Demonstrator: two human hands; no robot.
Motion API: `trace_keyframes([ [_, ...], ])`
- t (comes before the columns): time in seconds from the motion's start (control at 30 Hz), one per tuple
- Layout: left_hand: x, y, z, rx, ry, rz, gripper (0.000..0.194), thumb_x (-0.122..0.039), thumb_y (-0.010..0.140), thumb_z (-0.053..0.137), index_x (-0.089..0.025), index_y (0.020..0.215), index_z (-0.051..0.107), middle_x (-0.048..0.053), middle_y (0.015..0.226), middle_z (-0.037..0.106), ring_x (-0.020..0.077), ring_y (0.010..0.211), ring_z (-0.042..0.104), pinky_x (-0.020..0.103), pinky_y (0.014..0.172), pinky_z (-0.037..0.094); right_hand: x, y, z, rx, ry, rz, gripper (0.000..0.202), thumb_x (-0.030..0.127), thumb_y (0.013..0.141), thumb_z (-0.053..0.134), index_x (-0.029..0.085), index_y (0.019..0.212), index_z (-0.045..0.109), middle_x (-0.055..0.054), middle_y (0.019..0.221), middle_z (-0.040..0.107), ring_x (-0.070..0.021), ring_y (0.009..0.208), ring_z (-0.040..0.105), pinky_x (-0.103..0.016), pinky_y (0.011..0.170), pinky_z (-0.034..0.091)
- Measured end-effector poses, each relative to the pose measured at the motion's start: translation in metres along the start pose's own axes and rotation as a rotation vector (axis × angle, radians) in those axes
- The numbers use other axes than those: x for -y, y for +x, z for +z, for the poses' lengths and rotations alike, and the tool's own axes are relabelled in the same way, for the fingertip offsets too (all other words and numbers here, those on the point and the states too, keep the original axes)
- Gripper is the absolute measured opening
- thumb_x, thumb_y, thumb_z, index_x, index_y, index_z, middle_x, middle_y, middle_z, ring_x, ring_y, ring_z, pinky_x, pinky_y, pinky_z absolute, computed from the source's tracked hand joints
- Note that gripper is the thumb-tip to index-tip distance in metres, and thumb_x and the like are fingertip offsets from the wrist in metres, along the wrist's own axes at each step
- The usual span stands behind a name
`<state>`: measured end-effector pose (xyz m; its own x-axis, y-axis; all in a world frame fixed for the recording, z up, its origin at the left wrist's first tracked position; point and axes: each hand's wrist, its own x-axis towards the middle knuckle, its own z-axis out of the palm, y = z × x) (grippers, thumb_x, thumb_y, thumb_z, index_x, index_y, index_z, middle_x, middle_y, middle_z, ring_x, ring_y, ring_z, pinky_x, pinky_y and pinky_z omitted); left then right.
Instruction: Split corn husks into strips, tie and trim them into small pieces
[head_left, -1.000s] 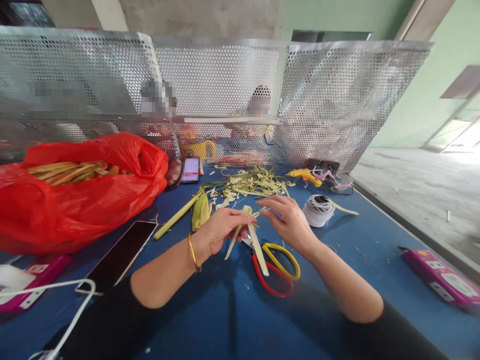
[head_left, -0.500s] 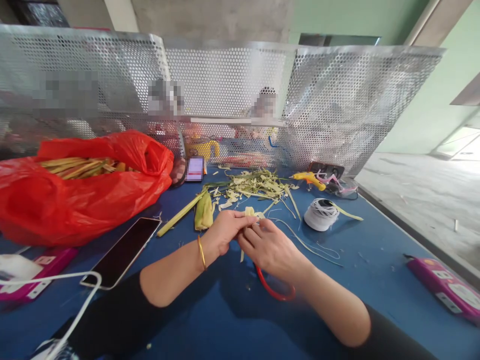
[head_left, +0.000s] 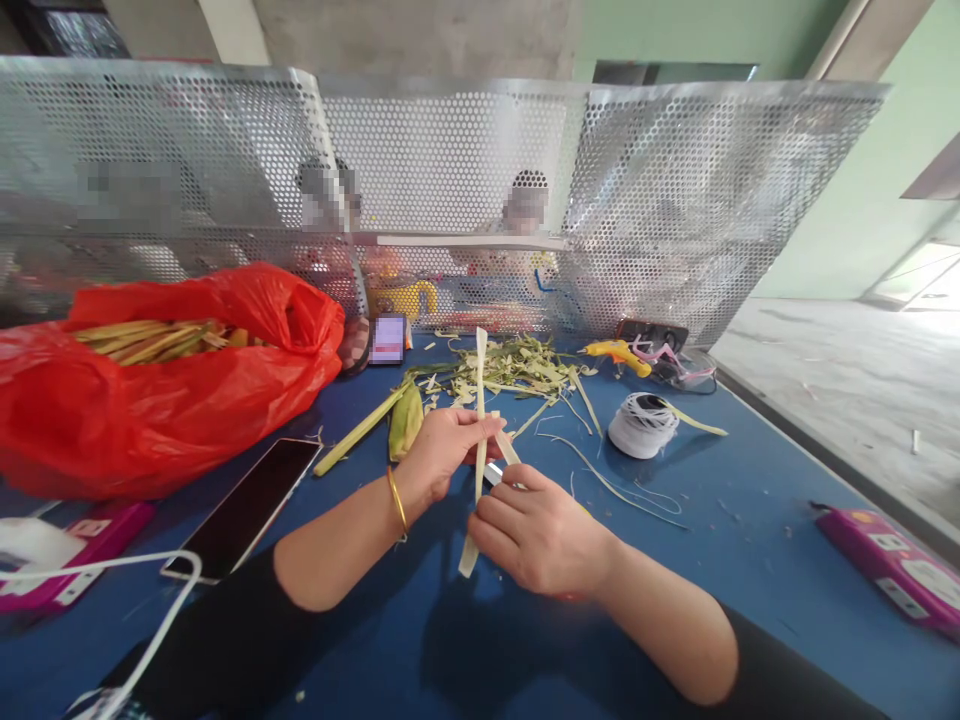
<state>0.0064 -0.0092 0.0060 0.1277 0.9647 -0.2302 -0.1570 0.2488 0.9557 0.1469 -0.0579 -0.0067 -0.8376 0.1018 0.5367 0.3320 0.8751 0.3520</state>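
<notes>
My left hand (head_left: 444,447), with a gold bangle at the wrist, pinches pale plant strips between thumb and fingers in the middle of the view. One long pale strip (head_left: 481,375) stands nearly upright through the pinch, its lower end hanging below. A second, shorter strip (head_left: 508,447) slants from there down to my right hand (head_left: 536,530), whose fingers are curled closed. Beside those fingers shows a metal blade (head_left: 493,474), apparently of red-handled scissors tucked in the same hand; most of them is hidden. Behind my hands lies a pile of green-and-pale plant scraps (head_left: 517,367).
A red plastic bag (head_left: 187,420) of stalks, a phone (head_left: 244,510) and a stalk piece (head_left: 406,420) are on the left. On the right are a white string spool (head_left: 643,427), a yellow glue gun (head_left: 619,353) and a purple power strip (head_left: 892,565). A perforated metal screen (head_left: 457,150) stands behind.
The long strip now stands upright in my left hand, where the strips were bunched between both hands before. My right hand has moved slightly down and away; the red handle is now nearly hidden.
</notes>
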Motion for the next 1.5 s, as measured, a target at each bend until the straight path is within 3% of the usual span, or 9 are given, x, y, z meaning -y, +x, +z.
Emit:
trace_keyframes([
  [0.1,-0.001,0.001,-0.002,-0.003,0.011,0.014,0.021,-0.030,0.064,0.079,-0.012,0.065,0.069,0.003,0.059,0.066,0.0114,0.051,0.059,0.021,0.049,0.046,-0.005,-0.002,-0.002,-0.096,0.189,0.117,0.029,0.029,0.098,0.035,0.013,0.090,0.058,-0.003,0.067,0.059,-0.0154,0.063,0.053,-0.032,0.075,0.039],
  [0.23,-0.005,0.000,-0.005,0.018,0.022,0.035,0.024,-0.033,0.065,0.078,-0.011,0.068,0.069,0.005,0.063,0.068,0.0106,0.051,0.060,0.018,0.044,0.038,-0.017,-0.005,-0.005,-0.291,0.317,0.736,0.034,0.043,0.095,0.037,0.016,0.092,0.056,-0.006,0.079,0.063,-0.0172,0.072,0.057,-0.030,0.068,0.040],
  [0.3,-0.007,-0.002,-0.006,0.021,0.021,0.023,0.027,-0.037,0.066,0.076,-0.012,0.071,0.070,0.006,0.064,0.069,0.0112,0.053,0.061,0.018,0.045,0.038,-0.022,-0.005,-0.004,-0.162,0.436,1.052,0.027,0.042,0.090,0.048,0.018,0.080,0.056,-0.003,0.073,0.063,-0.0156,0.067,0.056,-0.026,0.059,0.037],
  [0.37,-0.008,-0.003,-0.006,0.025,0.000,0.002,0.033,-0.044,0.069,0.072,-0.012,0.074,0.071,0.006,0.066,0.069,0.0123,0.055,0.062,0.019,0.045,0.038,-0.025,-0.005,0.000,0.020,0.641,1.204,0.030,0.042,0.086,0.051,0.019,0.067,0.053,0.000,0.062,0.059,-0.0130,0.057,0.052,-0.024,0.052,0.034],
  [0.53,-0.004,-0.002,-0.003,0.030,-0.021,0.006,0.028,-0.037,0.060,0.079,-0.012,0.071,0.070,0.001,0.059,0.064,0.0084,0.048,0.055,0.018,0.042,0.034,-0.022,-0.003,0.005,0.100,0.704,1.217,0.034,0.038,0.088,0.045,0.020,0.059,0.046,0.003,0.054,0.053,-0.0107,0.052,0.045,-0.022,0.051,0.031],
  [0.73,-0.002,-0.002,0.001,0.025,0.000,0.050,0.015,-0.014,0.056,0.077,-0.012,0.070,0.070,-0.001,0.057,0.062,0.0051,0.044,0.049,0.017,0.041,0.032,-0.028,-0.002,-0.011,0.212,0.627,1.008,0.032,0.025,0.084,0.044,0.019,0.054,0.036,0.004,0.051,0.038,-0.0086,0.050,0.031,-0.023,0.048,0.022],
  [1.03,-0.001,-0.004,0.003,0.058,0.030,0.057,0.020,-0.019,0.056,0.079,-0.012,0.073,0.070,0.000,0.059,0.063,0.0047,0.042,0.047,0.018,0.040,0.033,-0.049,-0.011,-0.034,0.345,0.801,0.940,0.031,0.024,0.081,0.045,0.019,0.053,0.035,0.006,0.051,0.033,-0.0072,0.050,0.029,-0.021,0.046,0.022],
  [1.2,0.001,-0.003,0.001,0.063,0.071,0.081,0.015,-0.020,0.058,0.078,-0.012,0.065,0.067,-0.001,0.054,0.060,0.0061,0.044,0.049,0.018,0.041,0.034,-0.056,-0.016,-0.039,0.400,1.050,0.919,0.033,0.035,0.084,0.048,0.018,0.055,0.048,0.005,0.052,0.042,-0.0075,0.049,0.036,-0.022,0.047,0.029],
  [1.5,-0.005,-0.009,-0.001,0.285,0.079,-0.044,0.029,-0.041,0.065,0.072,-0.013,0.076,0.072,0.009,0.079,0.071,0.0075,0.050,0.051,0.020,0.041,0.030,-0.057,-0.019,0.000,-0.096,0.842,1.355,0.044,0.058,0.079,0.050,0.016,0.069,0.063,-0.001,0.063,0.058,-0.0139,0.062,0.053,-0.028,0.062,0.042],
])
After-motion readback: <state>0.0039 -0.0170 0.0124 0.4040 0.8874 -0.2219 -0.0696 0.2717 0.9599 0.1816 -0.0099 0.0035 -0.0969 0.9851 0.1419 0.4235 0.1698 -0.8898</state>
